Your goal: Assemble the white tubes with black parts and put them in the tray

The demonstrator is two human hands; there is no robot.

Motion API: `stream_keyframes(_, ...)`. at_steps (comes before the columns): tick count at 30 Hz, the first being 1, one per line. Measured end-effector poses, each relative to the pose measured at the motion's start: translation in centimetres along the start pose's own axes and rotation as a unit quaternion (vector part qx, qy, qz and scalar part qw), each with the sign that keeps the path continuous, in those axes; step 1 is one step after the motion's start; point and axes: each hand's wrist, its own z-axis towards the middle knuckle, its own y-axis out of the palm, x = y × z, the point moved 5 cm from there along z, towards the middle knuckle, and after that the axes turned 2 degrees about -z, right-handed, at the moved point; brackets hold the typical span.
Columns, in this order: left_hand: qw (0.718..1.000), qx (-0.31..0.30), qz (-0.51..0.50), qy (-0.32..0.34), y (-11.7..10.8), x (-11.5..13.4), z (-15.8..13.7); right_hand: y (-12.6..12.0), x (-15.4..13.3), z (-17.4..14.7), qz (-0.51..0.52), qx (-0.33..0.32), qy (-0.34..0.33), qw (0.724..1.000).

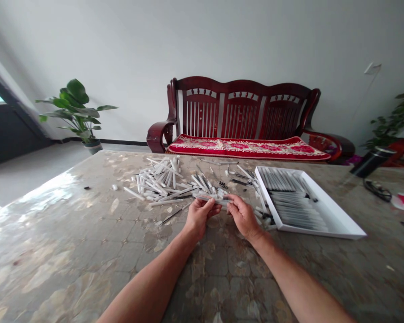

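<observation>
Between my two hands, a translucent pen (217, 199) lies level above the table. My left hand (202, 214) is closed around its left part, thumb on top. At the other end, the fingers of my right hand (243, 214) pinch the pen near its dark tip. Just beyond my left hand spreads a heap of white pen barrels (160, 179). Small black pen parts (223, 185) are scattered behind the hands. On the right, a white box (336, 213) holds rows of pens (299, 213) with dark ends. A thin dark refill (171, 217) rests left of my left hand.
A patterned cover spreads over the table (87, 269). A black cylindrical flask (372, 162) and dark glasses (377, 190) are at the right. Beyond the table's far edge stands a red wooden bench (242, 110). A potted plant (77, 110) is at the left.
</observation>
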Motion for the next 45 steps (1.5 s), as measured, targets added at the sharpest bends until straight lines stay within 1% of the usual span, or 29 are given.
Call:
stream_keyframes(2, 1.000, -0.011, 0.007, 0.011, 0.3, 0.1, -0.1, 0.2, 0.5, -0.2, 0.054, -0.012, 0.073, 0.996)
stream_keyframes(4, 1.000, -0.016, 0.015, 0.020, 0.6, 0.2, -0.1, 0.4, 1.0, -0.4, 0.098, -0.022, 0.138, 0.985)
stream_keyframes(5, 1.000, -0.014, 0.016, 0.021, 0.6, 0.1, -0.2, 0.3, 1.1, -0.4, 0.105, -0.021, 0.149, 0.983)
stream_keyframes(6, 1.000, -0.009, 0.015, 0.018, 0.6, 0.0, -0.2, 0.2, 1.0, -0.3, 0.100, -0.017, 0.138, 0.985)
stream_keyframes(9, 1.000, 0.002, 0.006, 0.004, 0.5, -0.3, -0.2, -0.3, 0.3, 0.0, 0.049, 0.006, 0.053, 0.997)
stream_keyframes(10, 1.000, 0.000, 0.007, 0.003, 0.5, -0.4, -0.2, -0.3, 0.3, 0.1, 0.039, 0.008, 0.041, 0.998)
stream_keyframes(11, 1.000, -0.005, 0.012, 0.007, 0.6, -0.3, -0.3, -0.2, 0.5, 0.1, 0.040, 0.007, 0.050, 0.998)
stream_keyframes(14, 0.998, -0.034, 0.046, 0.030, 0.8, 0.0, -0.5, 0.3, 1.5, -0.2, 0.082, -0.024, 0.149, 0.985)
stream_keyframes(15, 0.997, -0.039, 0.056, 0.034, 0.9, 0.1, -0.5, 0.4, 1.6, -0.3, 0.087, -0.031, 0.170, 0.981)
stream_keyframes(16, 0.997, -0.038, 0.061, 0.034, 0.8, 0.2, -0.5, 0.4, 1.5, -0.3, 0.079, -0.034, 0.168, 0.982)
stream_keyframes(17, 0.997, -0.032, 0.062, 0.034, 0.8, 0.3, -0.4, 0.2, 1.0, -0.2, 0.055, -0.034, 0.143, 0.988)
stream_keyframes(19, 0.998, -0.022, 0.058, 0.032, 0.6, 0.4, -0.3, -0.2, -0.5, -0.1, -0.029, -0.033, 0.045, 0.998)
stream_keyframes(21, 0.997, -0.026, 0.061, 0.043, 0.6, 0.6, -0.2, -0.4, -2.2, -0.2, -0.136, -0.046, -0.044, 0.989)
stream_keyframes(22, 0.996, -0.032, 0.066, 0.051, 0.7, 0.7, -0.2, -0.4, -2.9, -0.2, -0.186, -0.059, -0.066, 0.978)
stream_keyframes(23, 0.995, -0.040, 0.073, 0.057, 0.8, 0.8, -0.2, -0.4, -3.4, -0.3, -0.233, -0.072, -0.071, 0.967)
stream_keyframes(26, 0.992, -0.047, 0.101, 0.066, 1.0, 0.9, -0.2, -1.1, -4.0, 0.0, -0.330, -0.103, -0.046, 0.937)
stream_keyframes(28, 0.990, -0.029, 0.116, 0.070, 0.8, 1.1, -0.2, -2.5, -3.9, 0.7, -0.342, -0.089, -0.038, 0.935)
stream_keyframes(31, 0.988, 0.012, 0.135, 0.081, 0.2, 1.5, 0.0, -6.3, -2.9, 2.7, -0.299, -0.027, -0.022, 0.954)
stream_keyframes(32, 0.986, 0.022, 0.141, 0.082, 0.0, 1.7, 0.1, -7.9, -2.1, 3.5, -0.285, -0.004, 0.002, 0.959)
stream_keyframes(33, 0.985, 0.030, 0.146, 0.083, -0.2, 1.8, 0.2, -9.7, -1.1, 4.3, -0.283, 0.024, 0.045, 0.958)
stream_keyframes(36, 0.984, 0.037, 0.154, 0.079, -0.5, 1.7, 0.4, -14.5, 1.7, 6.3, -0.325, 0.074, 0.117, 0.935)
stream_keyframes(39, 0.983, 0.032, 0.163, 0.075, -0.5, 1.4, 0.6, -18.2, 4.2, 7.4, -0.382, 0.106, 0.192, 0.898)
stream_keyframes(42, 0.982, 0.032, 0.168, 0.079, -0.5, 1.3, 0.8, -20.0, 5.8, 8.0, -0.427, 0.105, 0.237, 0.866)
stream_keyframes(45, 0.981, 0.044, 0.168, 0.088, -0.9, 1.6, 1.1, -20.6, 6.8, 8.4, -0.460, 0.091, 0.255, 0.846)
